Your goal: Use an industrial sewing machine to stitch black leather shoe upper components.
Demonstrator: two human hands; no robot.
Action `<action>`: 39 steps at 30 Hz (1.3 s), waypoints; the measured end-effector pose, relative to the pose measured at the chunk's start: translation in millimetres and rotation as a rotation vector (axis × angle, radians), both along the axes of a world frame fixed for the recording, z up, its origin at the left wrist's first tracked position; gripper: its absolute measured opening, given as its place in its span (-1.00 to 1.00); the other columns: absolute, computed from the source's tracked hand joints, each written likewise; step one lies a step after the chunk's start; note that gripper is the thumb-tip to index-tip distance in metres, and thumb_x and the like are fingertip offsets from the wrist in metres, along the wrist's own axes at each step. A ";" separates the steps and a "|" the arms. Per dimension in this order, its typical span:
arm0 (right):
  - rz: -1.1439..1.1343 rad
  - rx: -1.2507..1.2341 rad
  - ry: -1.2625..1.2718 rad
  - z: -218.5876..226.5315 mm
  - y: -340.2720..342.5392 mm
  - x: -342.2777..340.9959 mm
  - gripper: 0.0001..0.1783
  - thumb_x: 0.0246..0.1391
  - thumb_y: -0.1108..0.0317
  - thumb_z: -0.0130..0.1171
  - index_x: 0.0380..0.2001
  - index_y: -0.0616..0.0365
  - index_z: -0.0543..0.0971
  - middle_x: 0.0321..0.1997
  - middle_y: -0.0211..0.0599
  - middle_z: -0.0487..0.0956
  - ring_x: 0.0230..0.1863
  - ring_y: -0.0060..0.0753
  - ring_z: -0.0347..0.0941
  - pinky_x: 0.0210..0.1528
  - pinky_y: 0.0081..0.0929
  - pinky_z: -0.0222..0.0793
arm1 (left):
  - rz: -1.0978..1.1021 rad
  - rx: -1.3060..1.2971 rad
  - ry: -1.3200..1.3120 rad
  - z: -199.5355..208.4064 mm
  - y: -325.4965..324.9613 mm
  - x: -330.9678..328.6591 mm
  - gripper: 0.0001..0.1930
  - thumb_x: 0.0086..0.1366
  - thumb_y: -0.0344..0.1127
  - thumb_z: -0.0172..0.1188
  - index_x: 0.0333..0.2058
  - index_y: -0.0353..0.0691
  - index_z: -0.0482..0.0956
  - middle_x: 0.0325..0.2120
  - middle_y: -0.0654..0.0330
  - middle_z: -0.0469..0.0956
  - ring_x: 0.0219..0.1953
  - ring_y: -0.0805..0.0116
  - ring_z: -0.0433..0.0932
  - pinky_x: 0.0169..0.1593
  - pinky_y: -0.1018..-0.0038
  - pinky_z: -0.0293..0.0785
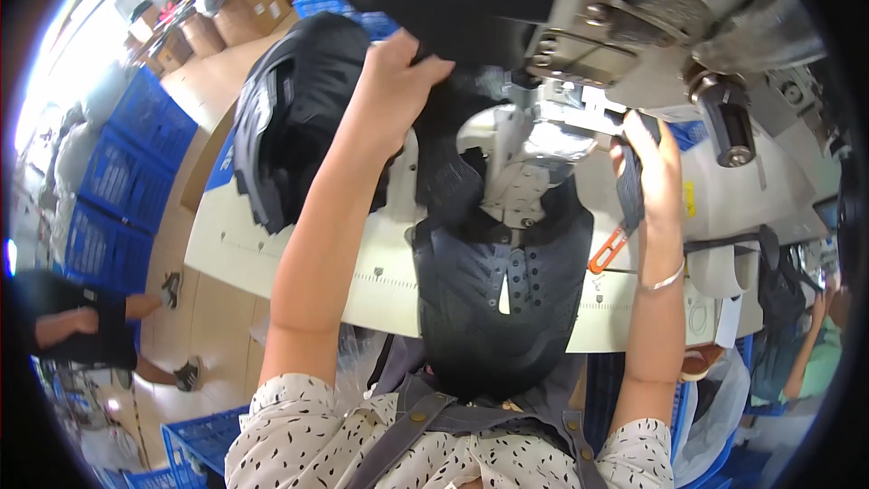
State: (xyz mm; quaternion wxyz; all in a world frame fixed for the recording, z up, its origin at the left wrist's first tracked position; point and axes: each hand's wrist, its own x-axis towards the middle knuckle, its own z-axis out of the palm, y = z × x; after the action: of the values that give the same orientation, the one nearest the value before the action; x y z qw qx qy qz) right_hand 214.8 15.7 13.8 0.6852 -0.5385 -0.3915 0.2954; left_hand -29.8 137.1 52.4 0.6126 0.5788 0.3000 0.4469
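Person at a sewing mach. The L hand (pixel 398 81) is up high, left of the machine's metal arm, w/ fingers curled & thumb out to the right; can't tell if it grips any of the dark material beside it. The R hand (pixel 654 167) is right of the machine, fingers mostly closed round a dark ribbed strip (pixel 630 190) w/ an orange slotted end (pixel 607 251) pointing down over the bench (pixel 380 258).

The black eyeleted pc (pixel 502 344) is front & centre btwn the forearms: upper part at the machine's metal arm (pixel 529 188), rounded lower part over the bench's front edge. Rows of small holes run down its middle, w/ a narrow slit showing pale behind.

Black pile (pixel 308 109) sits on the bench's left side, beside the L forearm.

Bkgd: blue crates (pixel 118 172) & cardboard boxes (pixel 249 14) on the left, plus another person in dark clothing (pixel 77 317); a co-worker's green top (pixel 822 358) far R.
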 end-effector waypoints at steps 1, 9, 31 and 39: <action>0.044 0.015 -0.023 -6.1 10.9 14.4 -0.79 0.02 0.45 0.00 -0.24 0.27 0.45 -0.43 -0.33 0.51 -0.44 -0.59 0.43 -0.48 -0.68 0.32 | 0.187 0.290 0.041 5.8 0.8 -0.8 -0.75 0.12 -0.45 0.12 -0.21 -0.43 0.49 -0.33 0.14 0.53 -0.29 0.50 0.45 -0.16 0.64 0.33; 0.045 -0.144 -0.313 -18.5 -30.0 -30.8 -0.65 -0.03 0.44 0.05 -0.13 0.31 0.37 -0.51 -0.38 0.47 -0.56 -0.52 0.35 -0.52 -0.57 0.30 | 0.582 0.119 -0.045 -1.9 12.2 -156.0 -0.63 0.15 -0.55 0.00 -0.03 -0.39 0.37 -0.22 0.10 0.49 -0.23 0.38 0.50 -0.10 0.52 0.42; -0.178 -0.391 -0.611 -64.1 -82.6 -45.9 -0.39 -0.17 0.50 0.24 0.02 0.30 0.28 -0.31 -0.16 0.45 -0.29 -0.34 0.41 -0.18 -0.49 0.31 | 0.044 0.794 0.987 -128.9 -127.3 -37.8 -0.03 -0.13 0.10 0.30 0.15 -0.33 0.05 0.11 -0.13 0.09 0.15 -0.10 0.09 0.15 0.16 0.05; 0.273 -0.205 0.213 -60.4 -116.0 -61.8 -0.75 0.02 0.48 0.07 -0.20 0.37 0.43 -0.27 -0.25 0.53 -0.22 -0.51 0.45 -0.14 -0.56 0.37 | 0.081 0.377 1.019 -110.5 -142.0 -47.2 -0.55 0.03 -0.04 0.24 -0.29 -0.34 0.47 -0.34 0.00 0.51 -0.32 0.19 0.50 -0.23 0.42 0.40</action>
State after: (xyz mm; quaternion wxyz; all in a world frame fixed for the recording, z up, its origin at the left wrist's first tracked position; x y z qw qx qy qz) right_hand 153.0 -100.3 -46.7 0.6182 -0.5130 -0.3539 0.4790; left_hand -77.0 -4.9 -58.1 0.2574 0.8099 0.4957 0.1790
